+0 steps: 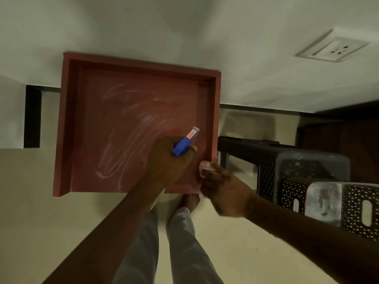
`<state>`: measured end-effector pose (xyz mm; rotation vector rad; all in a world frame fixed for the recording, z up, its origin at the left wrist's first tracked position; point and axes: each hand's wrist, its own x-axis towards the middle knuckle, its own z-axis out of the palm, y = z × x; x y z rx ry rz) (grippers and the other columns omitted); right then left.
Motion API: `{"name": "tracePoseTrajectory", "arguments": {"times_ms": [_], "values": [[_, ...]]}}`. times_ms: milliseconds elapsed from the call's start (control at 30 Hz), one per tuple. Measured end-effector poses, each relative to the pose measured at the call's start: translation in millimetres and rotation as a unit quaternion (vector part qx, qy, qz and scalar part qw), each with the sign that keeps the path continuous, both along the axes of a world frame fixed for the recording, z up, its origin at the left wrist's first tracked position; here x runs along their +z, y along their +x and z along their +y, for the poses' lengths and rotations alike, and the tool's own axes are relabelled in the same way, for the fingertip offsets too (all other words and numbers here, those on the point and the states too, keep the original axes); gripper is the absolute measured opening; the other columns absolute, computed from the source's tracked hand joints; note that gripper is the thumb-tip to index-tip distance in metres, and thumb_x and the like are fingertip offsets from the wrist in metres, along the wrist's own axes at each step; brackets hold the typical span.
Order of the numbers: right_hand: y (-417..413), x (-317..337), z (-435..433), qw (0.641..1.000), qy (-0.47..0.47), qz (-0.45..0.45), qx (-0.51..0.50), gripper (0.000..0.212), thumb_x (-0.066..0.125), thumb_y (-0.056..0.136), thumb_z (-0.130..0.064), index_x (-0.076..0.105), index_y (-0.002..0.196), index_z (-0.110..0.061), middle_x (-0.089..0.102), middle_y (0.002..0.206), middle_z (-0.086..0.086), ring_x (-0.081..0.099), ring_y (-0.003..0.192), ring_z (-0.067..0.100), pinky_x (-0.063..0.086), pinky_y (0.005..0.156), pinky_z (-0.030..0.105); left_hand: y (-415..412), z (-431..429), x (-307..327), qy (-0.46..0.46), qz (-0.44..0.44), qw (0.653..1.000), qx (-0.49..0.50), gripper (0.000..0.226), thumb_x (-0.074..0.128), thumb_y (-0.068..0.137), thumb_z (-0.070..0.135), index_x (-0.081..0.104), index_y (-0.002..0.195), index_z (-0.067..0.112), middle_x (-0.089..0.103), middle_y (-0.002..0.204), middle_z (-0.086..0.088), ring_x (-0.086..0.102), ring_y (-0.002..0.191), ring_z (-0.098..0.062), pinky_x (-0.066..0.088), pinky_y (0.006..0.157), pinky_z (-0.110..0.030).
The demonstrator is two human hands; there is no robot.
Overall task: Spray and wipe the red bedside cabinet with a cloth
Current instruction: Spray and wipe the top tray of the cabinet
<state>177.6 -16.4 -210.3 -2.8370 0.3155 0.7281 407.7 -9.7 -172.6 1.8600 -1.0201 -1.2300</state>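
Note:
The red bedside cabinet [114, 128] stands against the wall, seen from above, its top streaked with whitish smears. My left hand [170, 160] hovers over the top's near right part, shut on a blue spray bottle [185, 142] whose nozzle points toward the right rim. My right hand [223, 191] is at the cabinet's near right corner, gripping a bunched pinkish cloth [207, 168] that touches the rim there.
Dark perforated plastic stools [303, 181] stand close on the right of the cabinet. A wall socket [332, 49] is up on the right wall. My legs and a bare foot [190, 201] are just in front of the cabinet on the pale floor.

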Motion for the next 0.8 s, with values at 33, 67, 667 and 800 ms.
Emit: {"name": "tracePoseTrajectory", "arguments": {"times_ms": [33,67,667,800], "values": [[-7.8,-1.0,-16.3,1.000,-0.003,-0.010,-0.019,0.055,0.058,0.085,-0.031,0.059,0.139,-0.018,0.051,0.151,0.010,0.029,0.151,0.036,0.019,0.125,0.058,-1.7,-1.7,1.1,0.002,0.001,1.000,0.005,0.042,0.073,0.091,0.026,0.044,0.059,0.026,0.040,0.050,0.006,0.042,0.046,-0.014,0.040,0.055,-0.028],[-11.8,-1.8,-33.1,0.999,-0.007,-0.007,-0.042,0.068,0.058,0.085,-0.029,0.045,0.151,-0.019,0.036,0.162,0.009,0.018,0.155,0.034,0.020,0.124,0.058,-4.0,-2.7,1.7,0.002,-0.004,1.000,0.013,0.044,0.074,0.090,0.026,0.043,0.059,0.027,0.039,0.049,0.008,0.041,0.045,-0.009,0.038,0.054,-0.024],[74.0,-31.1,-138.7,0.936,-0.045,-0.112,-0.331,0.058,0.033,0.095,-0.025,0.049,0.146,-0.003,0.039,0.159,0.017,0.019,0.155,0.035,0.031,0.120,0.056,7.9,-11.2,6.6,0.017,-0.009,0.999,0.041,0.039,0.072,0.091,0.023,0.047,0.061,0.025,0.043,0.050,0.007,0.041,0.045,-0.009,0.039,0.050,-0.014],[47.5,-27.0,-88.9,0.950,-0.022,-0.101,-0.294,0.066,0.061,0.089,-0.020,0.042,0.152,-0.012,0.034,0.164,0.010,0.013,0.157,0.029,0.033,0.120,0.055,10.6,-21.6,11.6,0.032,-0.018,0.998,0.058,0.037,0.071,0.090,0.030,0.050,0.061,0.022,0.045,0.048,0.007,0.043,0.042,-0.008,0.045,0.051,-0.027]]}}
